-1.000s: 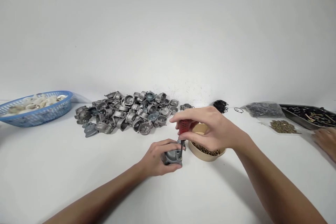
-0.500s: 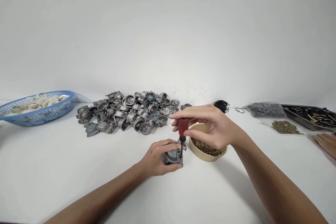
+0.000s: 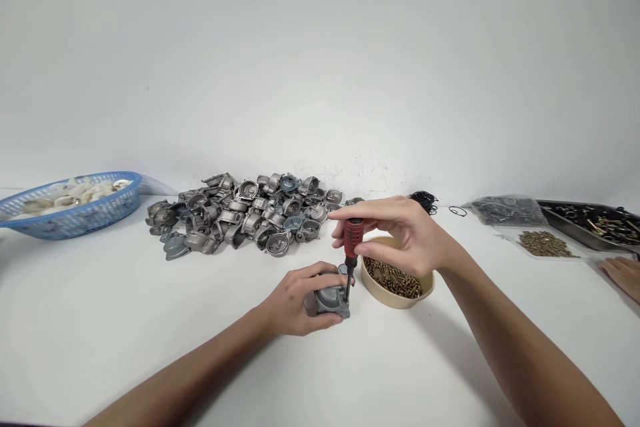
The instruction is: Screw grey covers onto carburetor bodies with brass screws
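Note:
My left hand (image 3: 300, 300) is wrapped round a grey cast-metal bowl-shaped part (image 3: 329, 300) and holds it on the white table. In my right hand (image 3: 405, 233) is a screwdriver (image 3: 354, 237) with a red handle, gripped between thumb and fingers. Its shaft points down, slightly tilted, and the tip meets the corner of the metal part near my left fingers. Whether a screw sits under the tip is too small to tell. Just right of the part stands a cream bowl (image 3: 395, 300) of brass-coloured screws (image 3: 393, 278), partly covered by my right hand.
A pile of similar grey metal parts (image 3: 240, 217) lies at the back. At the left is a blue basket (image 3: 75, 220) with whitish pieces. Black rings (image 3: 424, 201), a bag of dark parts (image 3: 507, 211), small brass pieces (image 3: 545, 244) and a metal tray (image 3: 580, 232) lie right, near another person's hand (image 3: 623, 273).
My right hand and the screwdriver handle have shifted slightly to the right, and the thumb and fingers have moved a little on it. The tip stays at the part's corner.

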`<control>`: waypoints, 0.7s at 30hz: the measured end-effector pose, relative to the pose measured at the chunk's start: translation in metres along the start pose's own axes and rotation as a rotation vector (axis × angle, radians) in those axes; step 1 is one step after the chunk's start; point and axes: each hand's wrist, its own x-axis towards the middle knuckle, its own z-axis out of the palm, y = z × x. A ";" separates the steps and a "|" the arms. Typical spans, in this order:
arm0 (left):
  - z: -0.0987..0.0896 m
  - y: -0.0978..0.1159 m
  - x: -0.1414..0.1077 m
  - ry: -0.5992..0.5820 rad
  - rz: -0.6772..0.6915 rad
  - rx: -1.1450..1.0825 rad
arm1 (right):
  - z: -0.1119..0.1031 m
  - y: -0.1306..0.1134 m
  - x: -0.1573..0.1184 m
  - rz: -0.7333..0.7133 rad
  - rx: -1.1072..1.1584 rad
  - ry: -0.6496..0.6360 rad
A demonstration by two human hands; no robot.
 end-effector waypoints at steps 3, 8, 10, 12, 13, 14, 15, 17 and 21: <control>-0.002 0.001 0.000 -0.002 -0.004 0.008 | -0.001 0.002 -0.001 -0.043 -0.064 0.053; -0.006 0.002 0.002 -0.034 -0.021 0.004 | -0.003 0.004 -0.002 0.016 0.073 -0.021; -0.007 0.002 0.002 -0.022 -0.007 0.008 | -0.003 0.004 -0.001 -0.035 0.001 0.043; -0.008 0.001 0.002 -0.031 -0.011 0.008 | -0.003 0.004 -0.001 -0.044 -0.039 0.046; -0.008 0.001 0.002 -0.040 -0.017 0.008 | -0.002 0.004 -0.001 -0.022 -0.012 0.020; -0.008 0.002 0.002 -0.045 -0.021 0.006 | -0.002 0.004 -0.001 0.005 0.027 -0.006; -0.008 0.002 0.003 -0.045 -0.023 0.005 | -0.002 0.004 -0.001 0.016 0.053 -0.017; -0.009 0.002 0.003 -0.036 -0.020 0.006 | -0.001 0.003 -0.001 -0.011 0.018 0.025; -0.009 0.003 0.003 -0.045 -0.032 0.008 | -0.002 0.003 -0.001 -0.003 -0.021 0.016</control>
